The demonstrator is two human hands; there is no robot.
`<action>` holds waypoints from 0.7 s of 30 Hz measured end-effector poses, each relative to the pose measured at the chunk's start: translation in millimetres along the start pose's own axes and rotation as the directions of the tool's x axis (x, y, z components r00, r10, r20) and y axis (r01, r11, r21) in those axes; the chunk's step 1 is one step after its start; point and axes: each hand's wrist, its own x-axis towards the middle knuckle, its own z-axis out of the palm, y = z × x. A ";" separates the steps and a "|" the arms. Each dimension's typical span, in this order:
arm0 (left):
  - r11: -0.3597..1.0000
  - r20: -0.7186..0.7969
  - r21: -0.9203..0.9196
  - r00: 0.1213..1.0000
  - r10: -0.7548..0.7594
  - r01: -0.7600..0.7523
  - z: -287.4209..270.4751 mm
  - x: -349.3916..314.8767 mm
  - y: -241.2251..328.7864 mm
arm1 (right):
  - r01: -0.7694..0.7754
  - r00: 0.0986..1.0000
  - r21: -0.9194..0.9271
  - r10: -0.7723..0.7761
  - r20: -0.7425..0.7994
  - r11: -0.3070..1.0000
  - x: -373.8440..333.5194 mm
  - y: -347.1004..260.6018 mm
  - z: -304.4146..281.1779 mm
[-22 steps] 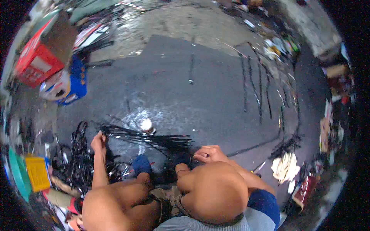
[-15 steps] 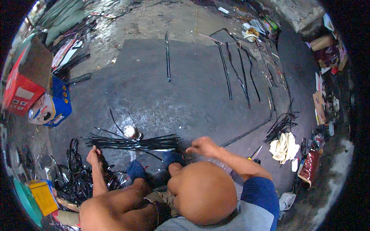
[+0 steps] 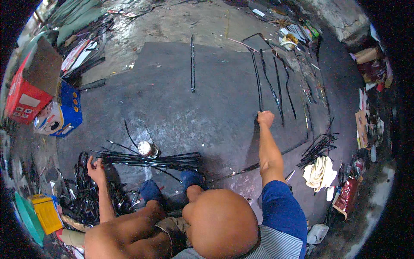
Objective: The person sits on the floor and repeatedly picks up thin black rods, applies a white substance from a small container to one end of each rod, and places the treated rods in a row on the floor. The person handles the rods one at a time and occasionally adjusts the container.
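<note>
My right hand (image 3: 266, 118) reaches forward over the dark floor sheet, its fingers closed at the near end of a long folded black strip (image 3: 258, 82). The strip lies lengthwise away from me. My left hand (image 3: 96, 169) is raised at the left end of a bundle of thin black strips (image 3: 172, 159), with thumb and fingers apart. A white-topped can (image 3: 145, 149) stands just behind the bundle, touching or nearly touching it. Beside my left forearm spreads a tangled heap of shiny black strips (image 3: 82, 200).
Another black strip (image 3: 192, 64) lies far ahead, and several more (image 3: 277, 86) lie right of my right hand. A pale cloth (image 3: 320, 173) and a black strip pile (image 3: 319, 146) sit at right. Boxes, one red (image 3: 32, 93) and one blue (image 3: 69, 108), stand at left.
My right hand has moved forward and right from beside the bundle to the end of the long strip. My left hand has shifted slightly left and its fingers have spread.
</note>
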 end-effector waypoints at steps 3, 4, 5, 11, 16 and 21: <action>0.994 0.028 0.033 0.994 0.102 -0.103 20.2 -6.2 22.1 | 0.107 0.994 0.049 -0.108 0.015 0.993 8.8 5.0 -6.0; 0.994 0.050 0.013 0.993 0.103 -0.104 27.2 -14.0 41.2 | 0.223 0.974 0.016 -0.223 -0.045 0.975 -1.4 0.3 -6.9; 0.995 0.074 -0.012 0.992 0.104 -0.103 38.1 -25.2 65.3 | 0.334 0.936 -0.028 -0.335 -0.106 0.942 -10.6 -2.7 -11.5; 0.896 0.413 -0.046 0.808 0.420 -0.442 96.4 -98.8 186.3 | 0.914 0.399 0.226 -0.847 -0.352 0.337 -147.6 -96.8 -64.4; 0.969 0.694 -0.243 0.705 0.149 0.034 129.1 -145.2 209.9 | 0.257 0.393 0.849 -0.852 0.345 0.462 -262.2 -140.7 -71.7; 0.956 0.684 -0.272 0.721 0.112 0.110 123.7 -148.3 206.5 | 0.433 0.088 0.800 -0.903 0.421 0.416 -344.9 -180.3 -90.9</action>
